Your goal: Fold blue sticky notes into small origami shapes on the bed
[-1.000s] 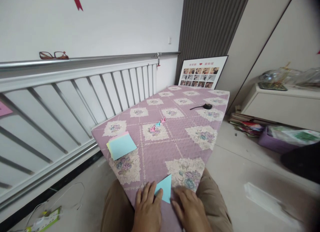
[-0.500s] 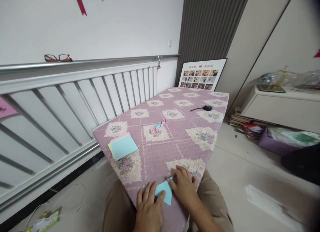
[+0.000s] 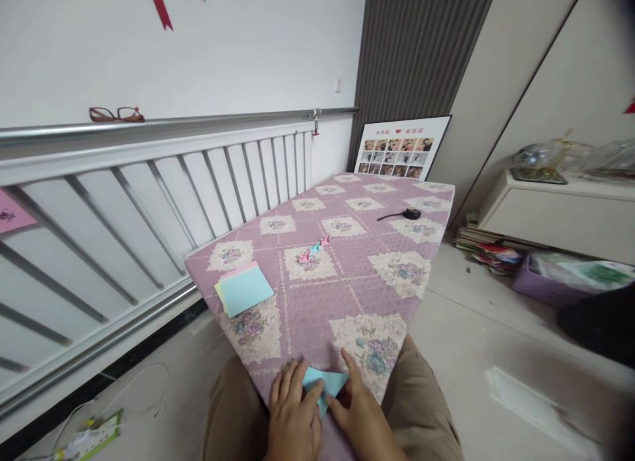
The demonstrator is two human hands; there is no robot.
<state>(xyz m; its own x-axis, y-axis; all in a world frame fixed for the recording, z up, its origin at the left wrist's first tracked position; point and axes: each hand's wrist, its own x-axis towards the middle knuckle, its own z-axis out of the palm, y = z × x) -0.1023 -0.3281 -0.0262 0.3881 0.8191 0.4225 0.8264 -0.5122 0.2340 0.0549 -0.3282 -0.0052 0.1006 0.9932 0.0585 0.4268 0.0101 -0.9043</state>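
1. Spectacles (image 3: 117,114): resting on a pipe (image 3: 223,120) beyond the left side of the table (image 3: 312,309).
2. Paper stack (image 3: 245,291): near table's left edge, light-blue sheet uppermost.
3. Left hand (image 3: 295,408): palm down at table's near end, fingers extended, thumb on blue folded paper (image 3: 334,381).
4. Small folded pieces (image 3: 315,248): three, pink-blue-pink, mid-table.
5. Blue folded paper: table's near end, between both hands.
6. Right hand (image 3: 361,408): table's near end, thumb and forefinger apart at paper's right side; grip cannot be determined.
7. Black strapped object (image 3: 411,213): table's far right.
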